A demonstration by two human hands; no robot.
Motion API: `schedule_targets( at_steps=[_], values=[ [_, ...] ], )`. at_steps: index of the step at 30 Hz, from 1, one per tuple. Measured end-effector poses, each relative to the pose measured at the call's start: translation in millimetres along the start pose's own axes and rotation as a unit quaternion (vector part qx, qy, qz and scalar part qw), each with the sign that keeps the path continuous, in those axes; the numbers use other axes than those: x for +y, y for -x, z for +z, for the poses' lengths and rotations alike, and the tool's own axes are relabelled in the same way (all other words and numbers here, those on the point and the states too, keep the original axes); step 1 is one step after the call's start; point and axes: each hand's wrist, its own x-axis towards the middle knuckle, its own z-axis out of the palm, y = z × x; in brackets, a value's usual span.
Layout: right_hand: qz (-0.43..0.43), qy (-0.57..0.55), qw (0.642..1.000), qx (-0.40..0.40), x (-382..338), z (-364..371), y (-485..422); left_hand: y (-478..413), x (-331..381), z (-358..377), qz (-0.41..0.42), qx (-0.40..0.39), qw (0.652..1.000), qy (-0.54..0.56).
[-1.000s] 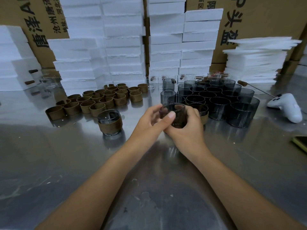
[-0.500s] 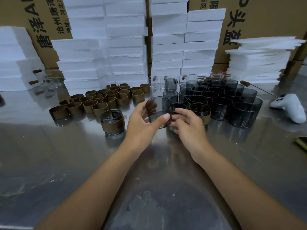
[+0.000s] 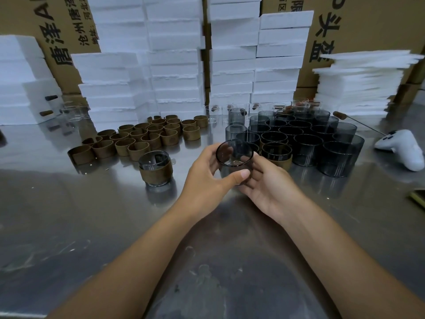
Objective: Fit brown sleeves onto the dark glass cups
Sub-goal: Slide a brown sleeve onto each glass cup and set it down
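A bare dark glass cup [image 3: 234, 155] is held above the steel table, its mouth tilted toward me. My left hand [image 3: 207, 178] grips it, thumb across the front and fingers behind. My right hand [image 3: 269, 185] cradles it from the right with its fingers under the base. Several loose brown sleeves [image 3: 142, 137] lie in a cluster at the left. One sleeved cup [image 3: 156, 168] stands just left of my hands. Another sleeved cup [image 3: 277, 154] stands behind my right hand, at the front of a block of several bare dark cups [image 3: 305, 137].
White foam blocks [image 3: 174, 65] are stacked along the back against cardboard boxes, with thin foam sheets [image 3: 361, 84] at the right. A white controller [image 3: 404, 150] lies at the right. Clear glass cups [image 3: 73, 110] stand at the back left. A phone corner [image 3: 419, 198] shows at the right edge.
The cup came up from beside the sleeved one behind my right hand and tilted its mouth toward me. My right hand shifted from gripping its side to cupping it from below.
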Motion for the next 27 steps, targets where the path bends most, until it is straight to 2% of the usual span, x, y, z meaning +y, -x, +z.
schedule_targets(
  at_steps=[12, 19, 27],
  values=[
    [0.098, 0.018, 0.99, -0.101, 1, 3, 4, 0, 4, -3, 0.008, 0.004, 1.0, 0.024],
    [0.143, 0.07, 0.983, -0.092, 4, -4, 1, -1, 4, -8, 0.033, 0.007, 0.999, -0.019],
    [0.098, 0.049, 0.993, -0.039, 4, -9, -4, 0, 5, -9, 0.051, -0.006, 0.997, -0.063]
  ],
)
